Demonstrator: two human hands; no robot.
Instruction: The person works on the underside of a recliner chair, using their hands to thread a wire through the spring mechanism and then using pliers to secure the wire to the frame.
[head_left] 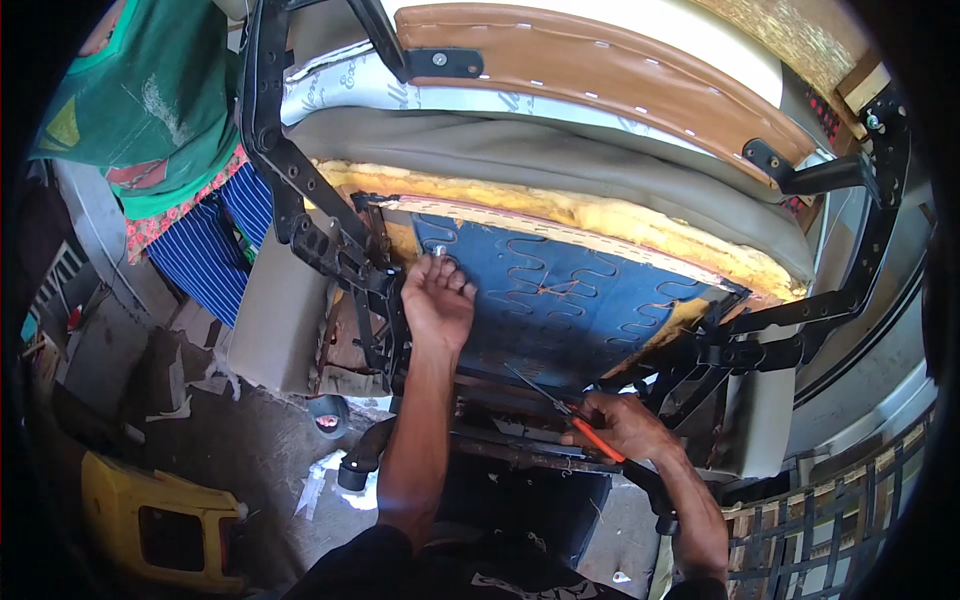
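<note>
An upturned recliner seat lies in front of me, with zigzag springs [560, 290] across its blue underside [490, 345]. My left hand [440, 310] is over the left end of this panel, palm up and fingers curled. At its fingertips shows a small shiny metal piece [438, 251], whose kind I cannot make out. Lower right, my right hand [630, 428] grips long-nose pliers [597, 440] with orange handles. Their thin jaws point up and left over the panel's near edge, closed on nothing visible.
Black metal linkages [290, 190] flank the seat on both sides. A brown stapled strip [600, 70] crosses the far side, beyond yellow foam [560, 215]. A person in a green top [160, 110] stands at left. A yellow frame [160, 520] and a webbed frame [830, 530] lie nearby.
</note>
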